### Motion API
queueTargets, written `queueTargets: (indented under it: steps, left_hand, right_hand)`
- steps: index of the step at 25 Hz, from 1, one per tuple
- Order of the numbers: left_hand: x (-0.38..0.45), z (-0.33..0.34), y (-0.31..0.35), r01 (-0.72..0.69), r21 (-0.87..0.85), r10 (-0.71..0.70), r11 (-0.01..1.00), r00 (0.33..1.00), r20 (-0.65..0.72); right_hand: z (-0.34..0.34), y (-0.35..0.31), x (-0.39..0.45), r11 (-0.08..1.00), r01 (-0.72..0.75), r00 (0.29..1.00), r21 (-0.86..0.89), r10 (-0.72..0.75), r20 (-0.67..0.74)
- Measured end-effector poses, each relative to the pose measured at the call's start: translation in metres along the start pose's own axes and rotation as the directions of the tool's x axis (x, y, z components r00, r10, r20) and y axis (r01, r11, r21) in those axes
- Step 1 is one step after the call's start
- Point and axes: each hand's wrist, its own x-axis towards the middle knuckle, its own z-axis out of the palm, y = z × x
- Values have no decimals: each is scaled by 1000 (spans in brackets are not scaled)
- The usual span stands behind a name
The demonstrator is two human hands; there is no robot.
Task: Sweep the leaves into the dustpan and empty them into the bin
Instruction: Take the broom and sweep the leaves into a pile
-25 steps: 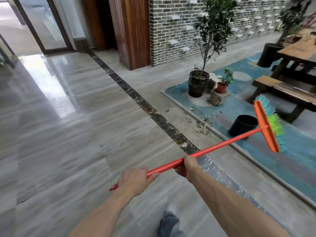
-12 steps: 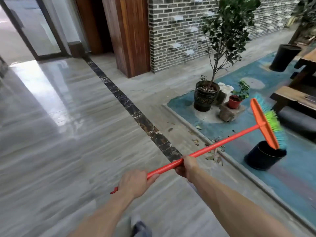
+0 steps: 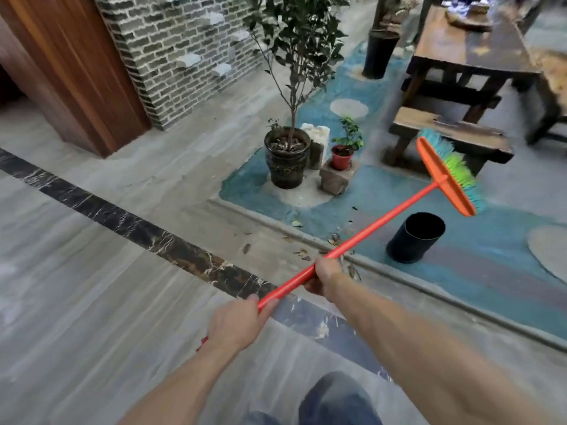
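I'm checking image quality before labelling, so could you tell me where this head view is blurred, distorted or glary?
Head view: motion blur smears the near floor and the table at top right; wide-angle distortion tilts the brick wall; soft, even light, no hard glare; broom and leaves stay fairly sharp.

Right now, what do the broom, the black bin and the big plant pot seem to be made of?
Broom: likely plastic, with a smooth, evenly orange handle and head and bright green and blue synthetic-looking bristles.
Black bin: probably plastic, with a thin, plain matte wall; metal is possible.
Large plant pot: looks like glazed ceramic, dark and glossy with a raised pattern.
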Motion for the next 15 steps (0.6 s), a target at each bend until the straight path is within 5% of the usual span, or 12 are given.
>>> queueTargets:
  steps: [8, 15]
  left_hand:
    - [178, -8, 33, -139, 5, 137, 990, 983, 122]
    - [331, 7, 96, 38, -67, -19, 997, 966, 256]
  right_hand:
    - [-19, -95, 131, 991, -88, 990, 99, 98, -98]
    - [-44, -175, 285, 984, -170, 984, 52, 172, -37]
